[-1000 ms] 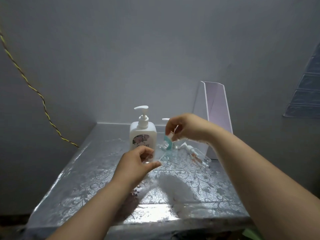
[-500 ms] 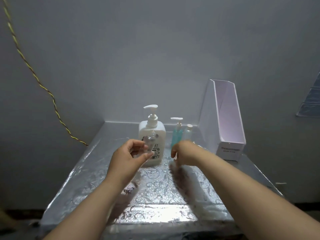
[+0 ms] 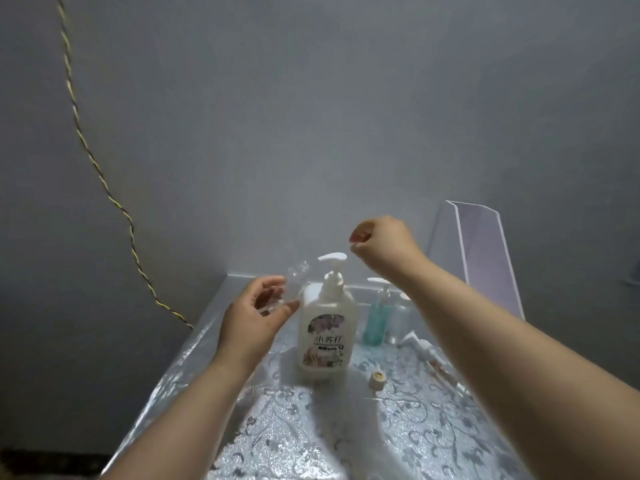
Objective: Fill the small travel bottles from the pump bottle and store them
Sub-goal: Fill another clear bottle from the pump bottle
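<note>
Silver floral covering shines across my desk, where a white open-topped box stands at the far right. My white pump bottle stands upright mid-desk, a teal bottle behind it on the right. My left hand pinches a clear travel bottle, tilted beside the pump. My right hand hovers above, fingers curled closed; whether it holds anything I cannot tell. One small cap lies on the desk.

left hand: raised, fingers curled in pinching grip | right hand: higher, loosely fisted, forearm outstretched
</note>
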Motion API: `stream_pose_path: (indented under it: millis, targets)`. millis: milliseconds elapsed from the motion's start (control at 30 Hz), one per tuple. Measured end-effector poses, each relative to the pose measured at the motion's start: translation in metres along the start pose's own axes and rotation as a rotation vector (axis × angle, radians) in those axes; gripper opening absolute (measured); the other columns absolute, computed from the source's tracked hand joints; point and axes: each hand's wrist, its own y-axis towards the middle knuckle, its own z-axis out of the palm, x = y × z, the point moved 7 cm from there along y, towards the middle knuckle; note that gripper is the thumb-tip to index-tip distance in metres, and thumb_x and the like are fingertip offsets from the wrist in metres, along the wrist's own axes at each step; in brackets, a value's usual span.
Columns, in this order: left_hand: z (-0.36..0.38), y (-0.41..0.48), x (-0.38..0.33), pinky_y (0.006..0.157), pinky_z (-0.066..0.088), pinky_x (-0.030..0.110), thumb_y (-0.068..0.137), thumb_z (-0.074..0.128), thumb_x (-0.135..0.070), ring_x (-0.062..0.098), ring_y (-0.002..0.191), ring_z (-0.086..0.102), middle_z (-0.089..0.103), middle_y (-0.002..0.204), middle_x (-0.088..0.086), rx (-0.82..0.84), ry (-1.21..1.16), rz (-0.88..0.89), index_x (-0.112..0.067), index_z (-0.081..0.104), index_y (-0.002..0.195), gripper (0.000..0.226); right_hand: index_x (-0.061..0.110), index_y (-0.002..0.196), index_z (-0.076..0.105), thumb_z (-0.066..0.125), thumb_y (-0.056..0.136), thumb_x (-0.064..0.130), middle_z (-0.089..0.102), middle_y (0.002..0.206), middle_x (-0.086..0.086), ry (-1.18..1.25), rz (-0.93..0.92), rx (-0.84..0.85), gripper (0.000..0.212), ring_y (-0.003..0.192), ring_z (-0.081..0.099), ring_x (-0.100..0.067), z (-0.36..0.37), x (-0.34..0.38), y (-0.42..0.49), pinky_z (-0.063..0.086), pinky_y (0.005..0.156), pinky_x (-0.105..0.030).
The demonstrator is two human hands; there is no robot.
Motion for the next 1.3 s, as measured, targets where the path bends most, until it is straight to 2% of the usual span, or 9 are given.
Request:
stream_pose_path:
  millis: [233,400,500,667,800,933,1067,1167,1300]
  targets:
    - [0.004,0.016,0.007,0.081,0.054,0.023,0.054,0.081,-0.039,0.01,0.101,0.067,0.071,0.107,-0.005,-0.035,-0.109,0.035,-0.046,0.069,0.095,0.043,0.011,0.083,0.073,0.057,0.078,0.008,0.074,0.088,-0.012,-0.077,-0.048,0.065,0.016,0.087,0.07,-0.029,0.001,0.037,0.026,0.059,0.08,-0.035]
    - [0.005,0.014,0.003,0.072,0.052,0.014,0.055,0.082,-0.035,0.003,0.096,0.066,0.071,0.102,-0.01,-0.058,-0.105,0.119,-0.047,0.07,0.094,0.042,0.002,0.091,0.073,0.057,0.079,0.006,0.074,0.091,-0.017,-0.111,-0.051,0.192,0.021,0.089,0.07,-0.033,0.022,0.044,0.029,0.059,0.081,-0.039]
    - [0.004,0.013,-0.001,0.07,0.052,0.014,0.057,0.082,-0.031,0.002,0.094,0.066,0.069,0.1,-0.011,-0.059,-0.108,0.159,-0.043,0.069,0.097,0.044,0.002,0.103,0.071,0.057,0.084,0.006,0.068,0.088,-0.011,-0.044,0.002,0.253,0.023,0.084,0.066,-0.029,0.032,0.038,0.028,0.055,0.076,-0.028]
    - [0.002,0.01,-0.005,0.072,0.051,0.011,0.058,0.081,-0.029,0.002,0.09,0.065,0.069,0.098,-0.01,-0.048,-0.088,0.207,-0.042,0.068,0.103,0.048,0.009,0.109,0.068,0.054,0.089,0.011,0.068,0.112,-0.011,-0.069,0.016,0.289,0.025,0.108,0.064,-0.027,0.042,0.034,0.03,0.05,0.083,-0.027]
    - [-0.002,0.007,-0.008,0.074,0.052,0.012,0.059,0.08,-0.026,0.002,0.09,0.065,0.069,0.1,-0.008,-0.038,-0.057,0.263,-0.04,0.065,0.11,0.054,0.006,0.116,0.066,0.053,0.09,0.01,0.067,0.117,-0.013,-0.119,0.003,0.343,0.029,0.112,0.063,-0.028,0.047,0.039,0.033,0.051,0.091,-0.031]
    - [-0.004,0.005,-0.006,0.083,0.05,0.011,0.061,0.079,-0.023,0.003,0.094,0.067,0.071,0.1,-0.007,-0.034,-0.093,0.268,-0.036,0.065,0.11,0.052,0.003,0.119,0.064,0.052,0.091,0.008,0.066,0.118,-0.015,-0.133,0.01,0.366,0.031,0.112,0.063,-0.03,0.052,0.042,0.039,0.05,0.086,-0.029]
    - [-0.007,0.006,-0.001,0.082,0.051,0.012,0.06,0.08,-0.023,0.005,0.092,0.069,0.073,0.097,-0.008,-0.048,-0.114,0.258,-0.036,0.067,0.107,0.051,0.004,0.122,0.062,0.049,0.093,0.01,0.063,0.124,-0.016,-0.252,-0.027,0.374,0.033,0.117,0.059,-0.03,0.065,0.037,0.04,0.05,0.097,-0.035]
    - [-0.006,0.005,-0.001,0.081,0.052,0.013,0.057,0.081,-0.024,0.005,0.089,0.07,0.074,0.095,-0.01,-0.055,-0.138,0.25,-0.035,0.068,0.104,0.05,0.009,0.13,0.057,0.049,0.096,0.015,0.056,0.135,-0.009,-0.26,0.061,0.422,0.035,0.123,0.054,-0.026,0.072,0.032,0.043,0.045,0.103,-0.032]
    - [-0.006,0.006,0.003,0.081,0.053,0.015,0.059,0.08,-0.023,0.005,0.089,0.07,0.074,0.096,-0.011,-0.044,-0.135,0.241,-0.034,0.068,0.106,0.05,0.015,0.132,0.057,0.052,0.096,0.019,0.052,0.14,-0.003,-0.407,0.013,0.493,0.036,0.127,0.051,-0.024,0.089,0.025,0.051,0.043,0.104,-0.029]
